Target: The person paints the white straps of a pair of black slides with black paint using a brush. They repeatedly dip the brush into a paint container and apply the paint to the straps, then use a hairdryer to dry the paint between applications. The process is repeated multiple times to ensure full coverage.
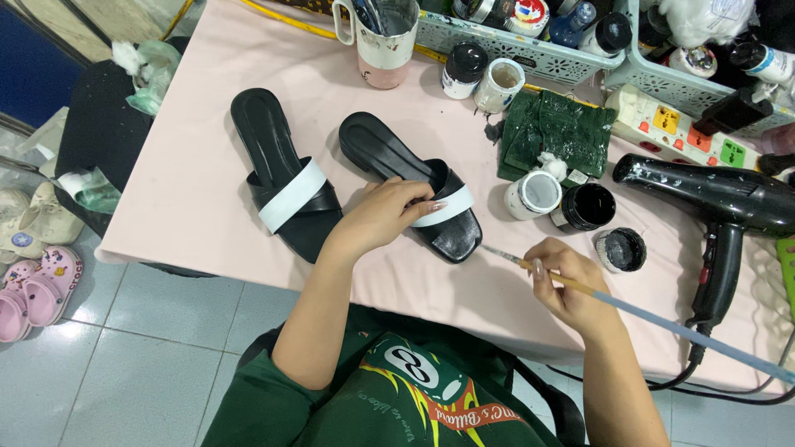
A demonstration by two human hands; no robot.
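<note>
Small shoe-repainting workshop: pink-covered table carries paint jars and a hair dryer, baskets of bottles line its far edge, spare shoes sit on the tiled floor.

The left hand reaches forward and across to the right, palm down, fingers curved and pressing downward, the wrist bent a little. The bare left forearm runs back to a green sleeve at the elbow. The right hand sits lower and nearer the body, fingers curled in a pinch, thumb on top, its bare forearm angled down to the right.
</note>
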